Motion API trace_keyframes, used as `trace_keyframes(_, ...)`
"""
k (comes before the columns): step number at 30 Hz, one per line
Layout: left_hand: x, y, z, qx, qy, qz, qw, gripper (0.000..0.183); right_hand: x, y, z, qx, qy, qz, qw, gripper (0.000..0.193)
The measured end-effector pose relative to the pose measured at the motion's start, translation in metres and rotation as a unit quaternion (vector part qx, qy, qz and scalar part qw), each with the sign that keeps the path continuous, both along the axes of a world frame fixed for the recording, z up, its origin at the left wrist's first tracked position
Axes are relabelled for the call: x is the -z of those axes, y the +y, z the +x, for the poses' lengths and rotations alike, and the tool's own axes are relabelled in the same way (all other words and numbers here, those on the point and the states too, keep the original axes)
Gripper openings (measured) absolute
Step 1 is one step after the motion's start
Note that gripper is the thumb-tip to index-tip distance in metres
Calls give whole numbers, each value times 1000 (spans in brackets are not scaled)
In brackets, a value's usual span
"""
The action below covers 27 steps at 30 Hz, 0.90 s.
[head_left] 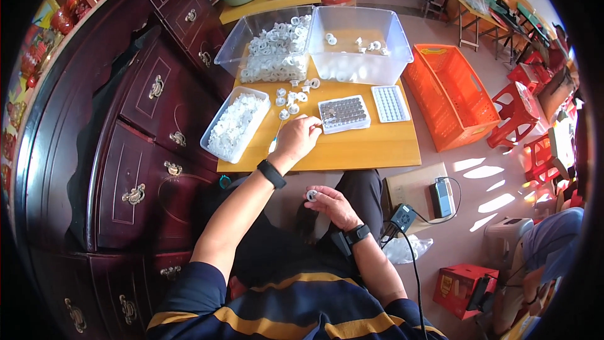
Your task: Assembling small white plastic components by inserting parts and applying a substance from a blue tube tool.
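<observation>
Part (pixel 311 196): small, round, white, with a grey centre. Location: on your side of the table (pixel 371 154), at 6 o'clock from your left hand (pixel 298 141). Your right hand (pixel 338 206) pinches it between thumb and fingers. Your left-hand fingertips sit close together just beside the tray (pixel 345 127), at its 8 o'clock side; whether they grip anything cannot be told. Handling: expect a light, stiff, plastic-like body that tolerates firm pressure, though its smooth, curved rim may roll or slip. Hold the part by opposite sides of the rim and leave the centre uncovered. Similar loose fittings (pixel 302 97) lie at 10 o'clock from the tray; treat them alike.
</observation>
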<state>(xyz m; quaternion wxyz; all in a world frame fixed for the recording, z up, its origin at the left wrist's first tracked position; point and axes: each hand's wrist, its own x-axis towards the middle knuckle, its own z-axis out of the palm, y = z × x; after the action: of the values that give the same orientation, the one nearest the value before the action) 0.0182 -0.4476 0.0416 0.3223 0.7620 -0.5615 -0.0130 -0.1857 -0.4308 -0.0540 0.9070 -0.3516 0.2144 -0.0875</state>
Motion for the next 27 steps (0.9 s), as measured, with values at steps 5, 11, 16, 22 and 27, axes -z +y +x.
trace_keyframes(5, 8, -27, 1, -5, -9, 4, 1000, 12, 3, -5, -2, 15, -13, 10, 1000, 31)
trace_keyframes(11, 11, -41, 4, -12, -28, 31, 999, 10, 11, -7, -4, 14, -34, 7, 999, 37)
trace_keyframes(16, 3, -37, 3, -3, -35, -32, 999, 8, 4, -6, -3, 6, -28, 25, 999, 38)
trace_keyframes(22, -11, 23, -36, 45, 157, -70, 984, 4, 10, -15, -8, 16, -61, 92, 994, 39)
trace_keyframes(27, 20, 92, -71, 65, 288, -9, 955, 4, 25, -15, -3, 10, -115, 165, 979, 46)
